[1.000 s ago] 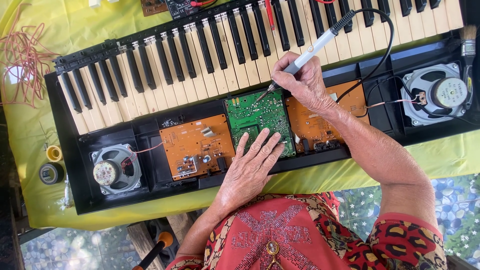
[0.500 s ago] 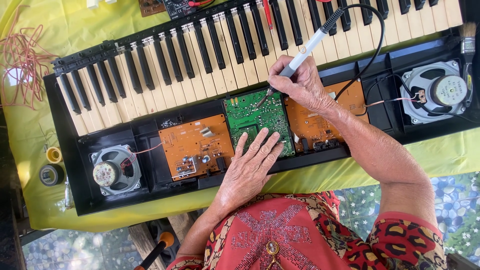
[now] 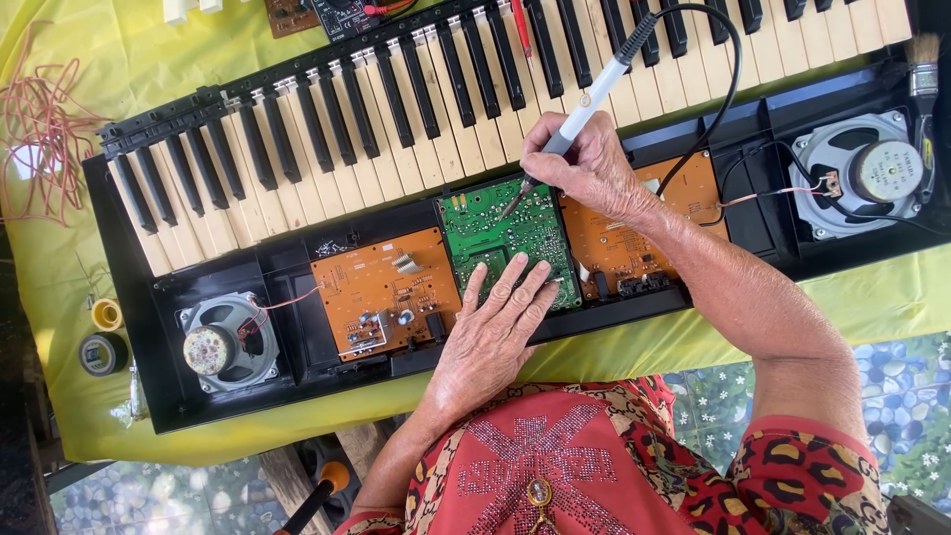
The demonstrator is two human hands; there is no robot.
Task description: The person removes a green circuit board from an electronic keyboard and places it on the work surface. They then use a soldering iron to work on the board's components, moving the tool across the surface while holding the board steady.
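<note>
Green circuit board [image 3: 507, 236] sits mid-chassis in the opened keyboard [image 3: 396, 109], flanked by two orange boards [image 3: 386, 292]. Right hand [image 3: 584, 163] is closed pen-style around a grey-white soldering iron [image 3: 591, 94], tip touching the board's upper edge just below the grip. Compared with half a second ago, the tip has barely shifted: work holds on one joint. Left hand [image 3: 495, 327] lies flat and open, fingers spread, pressing the board's lower part and holding nothing. Well left of that hand: a yellow tape roll [image 3: 106, 314] and a black tape roll [image 3: 103, 353]. Speakers [image 3: 228, 342] sit at both ends.
</note>
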